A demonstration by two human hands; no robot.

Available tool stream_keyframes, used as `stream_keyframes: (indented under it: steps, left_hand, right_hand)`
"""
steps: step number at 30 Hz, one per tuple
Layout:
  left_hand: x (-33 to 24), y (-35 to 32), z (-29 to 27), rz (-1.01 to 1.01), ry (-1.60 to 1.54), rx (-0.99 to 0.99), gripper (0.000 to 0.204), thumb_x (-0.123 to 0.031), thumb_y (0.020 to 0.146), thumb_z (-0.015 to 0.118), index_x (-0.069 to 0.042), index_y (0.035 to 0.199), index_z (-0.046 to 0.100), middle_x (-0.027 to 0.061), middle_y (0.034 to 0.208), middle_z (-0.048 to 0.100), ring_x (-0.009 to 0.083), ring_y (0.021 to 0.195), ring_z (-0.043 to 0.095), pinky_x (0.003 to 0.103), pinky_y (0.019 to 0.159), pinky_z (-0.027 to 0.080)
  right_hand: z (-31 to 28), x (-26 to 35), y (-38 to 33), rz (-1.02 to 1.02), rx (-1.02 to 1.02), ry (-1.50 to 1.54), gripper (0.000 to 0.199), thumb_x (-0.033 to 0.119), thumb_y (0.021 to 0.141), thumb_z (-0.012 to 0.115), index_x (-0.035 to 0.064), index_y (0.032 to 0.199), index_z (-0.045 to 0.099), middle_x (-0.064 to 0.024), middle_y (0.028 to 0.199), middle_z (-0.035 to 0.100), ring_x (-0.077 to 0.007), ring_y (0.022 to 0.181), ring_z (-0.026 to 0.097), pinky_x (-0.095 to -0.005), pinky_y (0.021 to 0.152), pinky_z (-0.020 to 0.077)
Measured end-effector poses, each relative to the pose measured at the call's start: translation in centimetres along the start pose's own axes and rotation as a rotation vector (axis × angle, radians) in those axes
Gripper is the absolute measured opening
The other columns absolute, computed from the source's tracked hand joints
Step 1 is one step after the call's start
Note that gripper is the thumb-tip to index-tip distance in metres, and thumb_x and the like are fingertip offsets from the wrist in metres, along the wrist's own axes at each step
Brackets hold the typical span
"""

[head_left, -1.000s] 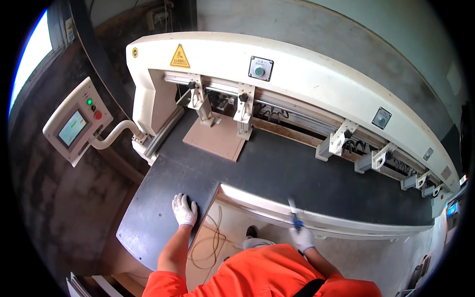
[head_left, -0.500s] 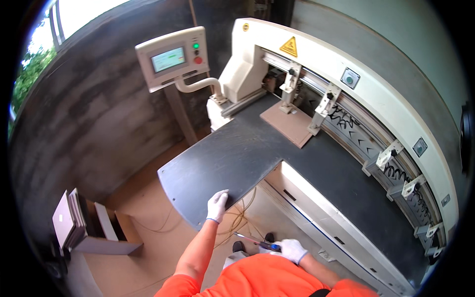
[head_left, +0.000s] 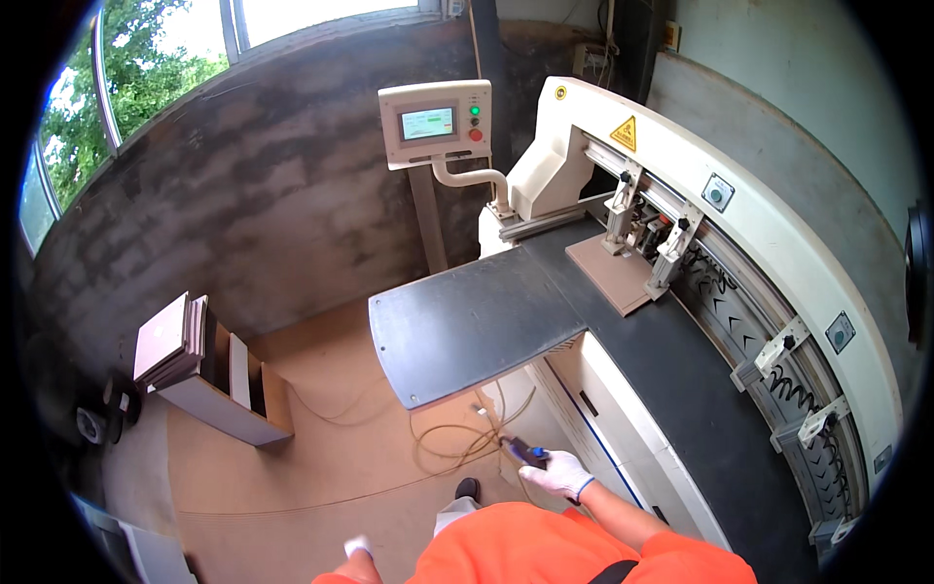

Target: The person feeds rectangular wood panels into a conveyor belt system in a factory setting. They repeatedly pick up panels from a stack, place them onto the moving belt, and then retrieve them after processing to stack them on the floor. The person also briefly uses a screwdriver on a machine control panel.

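Observation:
My right hand (head_left: 556,475), in a white glove, is closed round the dark handle of an air blow gun (head_left: 526,453) with a blue part. It is held in front of my body, below the table edge, its thin tip pointing away from me. At the lower edge, low beside my body, is my gloved left hand (head_left: 358,546); it is small and blurred, its fingers do not show clearly, and it touches no table. Beyond both hands stands a machine's dark worktop (head_left: 467,321). A brown board (head_left: 611,274) lies on it under the white clamps (head_left: 669,255).
A control panel (head_left: 435,125) with a lit screen stands on an arm at the back. At left, a cabinet carcass (head_left: 219,404) on the floor bears several stacked boards (head_left: 170,341). A yellowish hose (head_left: 452,453) lies coiled on the floor near my feet. A long white beam (head_left: 749,190) arches over the worktop's right side.
My left hand has left the worktop's edge and dropped down by my body. My view has swung left, so the machine sits further right. The right hand still grips the air blow gun.

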State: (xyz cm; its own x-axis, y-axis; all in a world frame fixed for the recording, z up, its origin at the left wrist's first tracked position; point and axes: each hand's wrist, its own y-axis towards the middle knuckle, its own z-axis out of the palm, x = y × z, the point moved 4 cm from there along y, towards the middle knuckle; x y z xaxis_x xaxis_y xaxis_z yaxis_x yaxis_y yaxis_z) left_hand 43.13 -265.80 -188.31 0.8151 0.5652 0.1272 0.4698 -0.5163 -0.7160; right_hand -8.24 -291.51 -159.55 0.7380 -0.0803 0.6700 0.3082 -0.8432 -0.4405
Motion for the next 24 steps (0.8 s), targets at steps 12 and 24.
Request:
stream_keyframes:
  steps: [12, 24]
  left_hand:
    - [-6.9, -17.3, 22.0, 0.262, -0.294, 0.316, 0.049, -0.042, 0.099, 0.060, -0.008, 0.129, 0.077, 0.0183, 0.136, 0.073, 0.0385, 0.130, 0.067, 0.044, 0.108, 0.055]
    - [-6.1, -15.3, 14.7, 0.012, -1.249, -0.168, 0.047, -0.042, 0.098, 0.070, -0.004, 0.123, 0.078, 0.0168, 0.115, 0.080, 0.0281, 0.106, 0.074, 0.039, 0.094, 0.057]
  right_hand:
    - [1.3, -17.1, -8.9, 0.430, -0.635, 1.192, 0.022, 0.025, 0.100, 0.074, 0.0087, 0.099, 0.059, -0.0048, 0.063, 0.059, -0.0189, 0.047, 0.057, -0.0337, 0.041, 0.0453]
    - [17.3, -2.7, -14.5, -0.289, 0.549, -0.469, 0.052, 0.063, 0.091, 0.068, 0.0211, 0.120, 0.077, -0.0193, 0.111, 0.079, -0.0419, 0.109, 0.073, -0.0477, 0.096, 0.0575]
